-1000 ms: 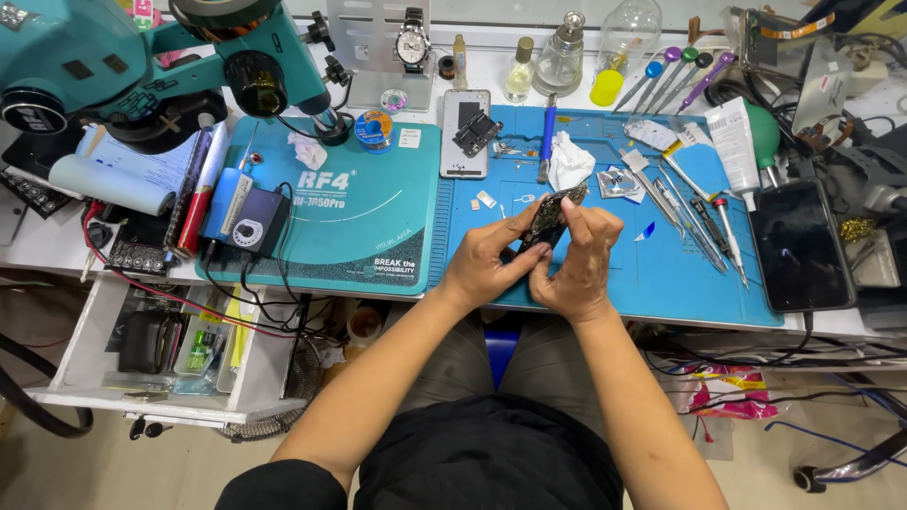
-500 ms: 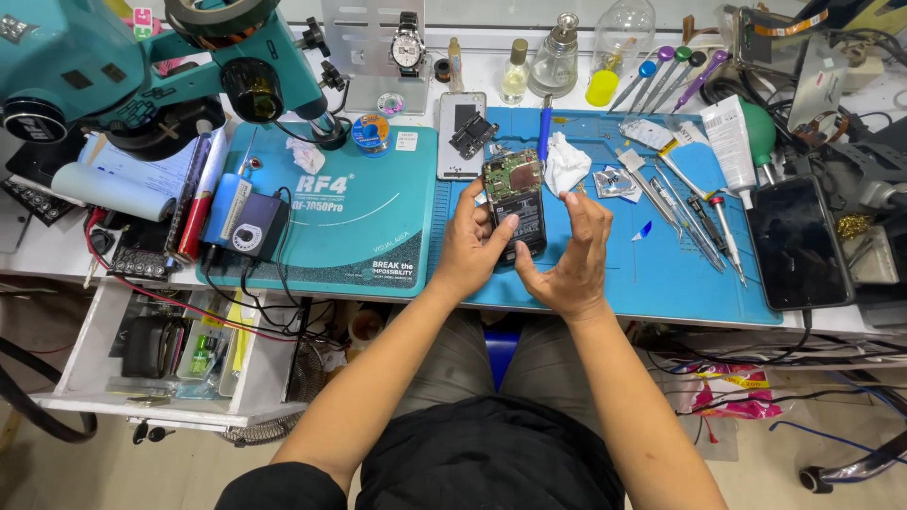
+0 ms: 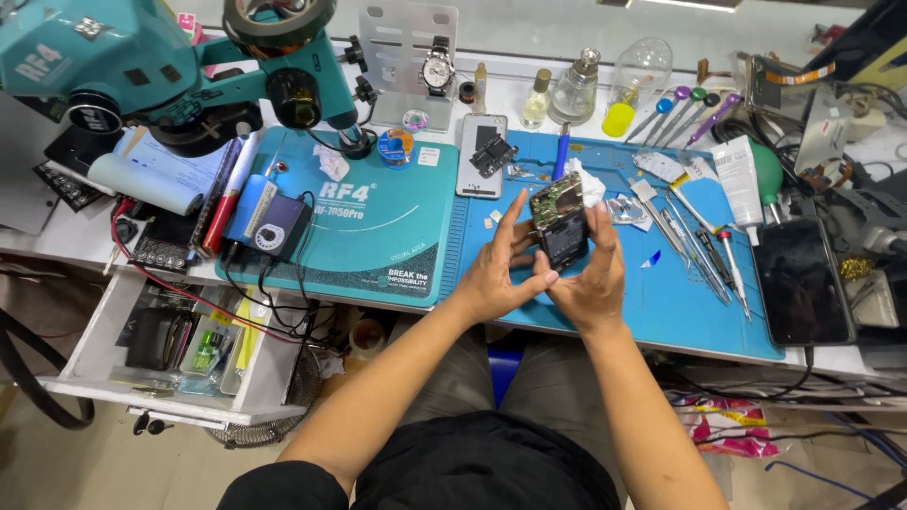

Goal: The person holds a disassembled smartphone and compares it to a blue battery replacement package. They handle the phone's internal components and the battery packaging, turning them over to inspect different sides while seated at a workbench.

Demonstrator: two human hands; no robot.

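Note:
An opened smartphone [image 3: 559, 221], its green circuit board and black battery showing, is held upright above the blue work mat [image 3: 661, 293]. My left hand [image 3: 501, 269] grips its left edge and lower part. My right hand [image 3: 593, 274] clasps it from the right, thumb on the lower face. A crumpled white tissue [image 3: 591, 182] lies just behind the phone.
A teal microscope [image 3: 142, 71] stands at the back left above a teal mat [image 3: 378, 222]. A white phone back [image 3: 480, 156], small bottles [image 3: 576, 90], tweezers and screwdrivers [image 3: 699, 241], and a dark phone [image 3: 801, 281] lie around. An open drawer [image 3: 161, 349] juts out at left.
Both hands raised the opened phone from flat over the mat to upright. My right hand, open beside it half a second ago, has closed on its right side.

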